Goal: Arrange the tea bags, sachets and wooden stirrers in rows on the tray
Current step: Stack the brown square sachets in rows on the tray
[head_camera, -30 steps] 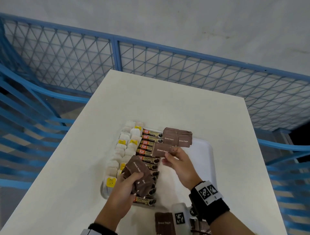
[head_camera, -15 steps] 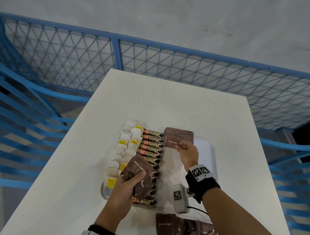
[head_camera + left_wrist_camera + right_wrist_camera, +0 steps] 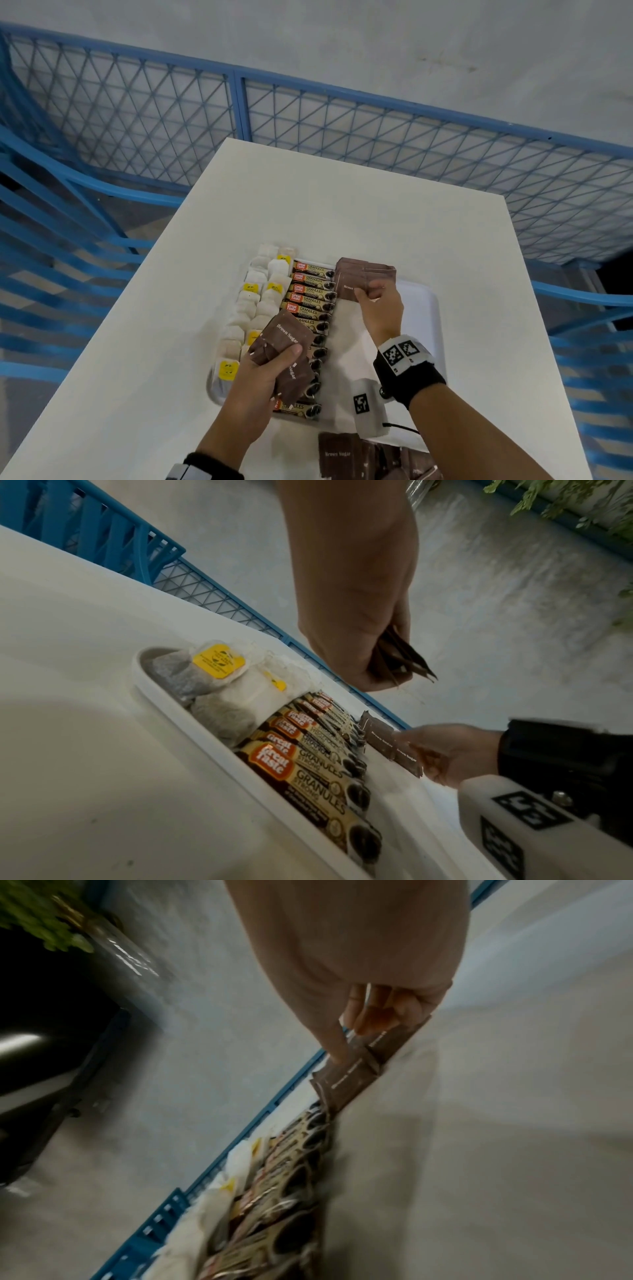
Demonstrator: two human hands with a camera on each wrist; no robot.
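A white tray (image 3: 430,308) holds columns of tea bags (image 3: 260,298) and coffee granule sachets (image 3: 311,301). At its far end lie a few overlapping brown sugar sachets (image 3: 368,272). My right hand (image 3: 371,294) is over them and pinches one brown sugar sachet (image 3: 347,287) between thumb and fingers, low against the row; the same sachet (image 3: 349,1077) shows in the right wrist view. My left hand (image 3: 282,358) hovers above the tray's near left part and grips a bunch of brown sugar sachets (image 3: 284,337). No stirrers are in view.
More loose brown sugar sachets (image 3: 342,452) lie on the white table (image 3: 342,212) at its near edge. The right half of the tray is bare. A blue mesh railing (image 3: 239,102) runs past the table's far and side edges.
My right hand has carried one brown sugar sachet away from the left hand to the tray's far end and lowered it onto the sachets there. The left hand has barely moved.
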